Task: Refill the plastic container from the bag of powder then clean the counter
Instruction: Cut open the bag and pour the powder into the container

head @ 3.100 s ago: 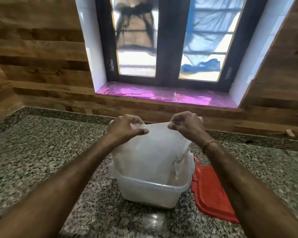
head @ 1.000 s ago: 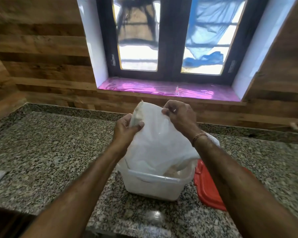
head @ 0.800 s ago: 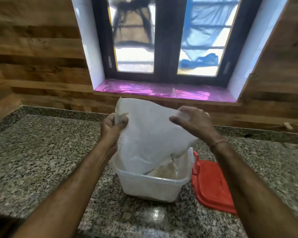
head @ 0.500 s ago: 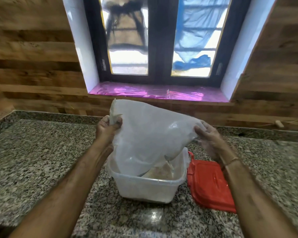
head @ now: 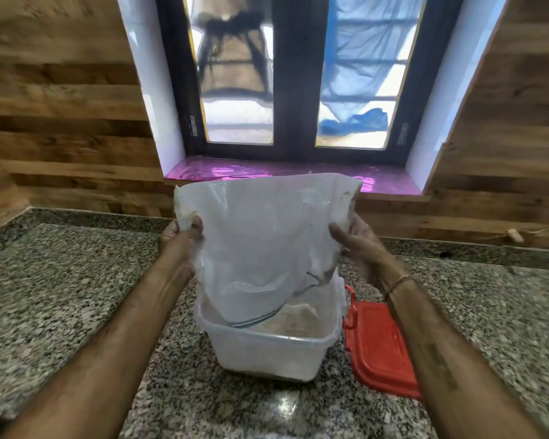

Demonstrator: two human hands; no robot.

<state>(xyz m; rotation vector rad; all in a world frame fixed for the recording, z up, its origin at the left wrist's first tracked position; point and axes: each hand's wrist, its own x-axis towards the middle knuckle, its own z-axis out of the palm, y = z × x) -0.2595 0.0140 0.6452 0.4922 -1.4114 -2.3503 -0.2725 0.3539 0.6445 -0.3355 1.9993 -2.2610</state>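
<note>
While the bag [head: 267,242] hangs spread between the two hands in the head view, the left hand [head: 179,240] pinches its upper left corner, thumb in front and fingers curled behind the plastic. The right hand [head: 360,245] grips the bag's right edge at about the same height, thumb laid across the front and the other fingers hidden behind it. A thin band [head: 400,282] circles the right wrist.

From these two grips the translucent bag rises a little above the hands and drops well below them. Its lower edge, marked by a dark strip, dips inside the plastic container [head: 267,353]. That container stands on the counter [head: 61,296] straight beneath the gap between the hands, nearer the person than either grip. Pale powder [head: 293,321] lies in it, just under the bag's low edge.

A red lid [head: 377,350] lies flat on the granite below the right hand and to its outer side, just beside the container's right wall. Beyond both hands, a pink-covered sill [head: 267,169] runs under a dark-framed window [head: 295,74].
</note>
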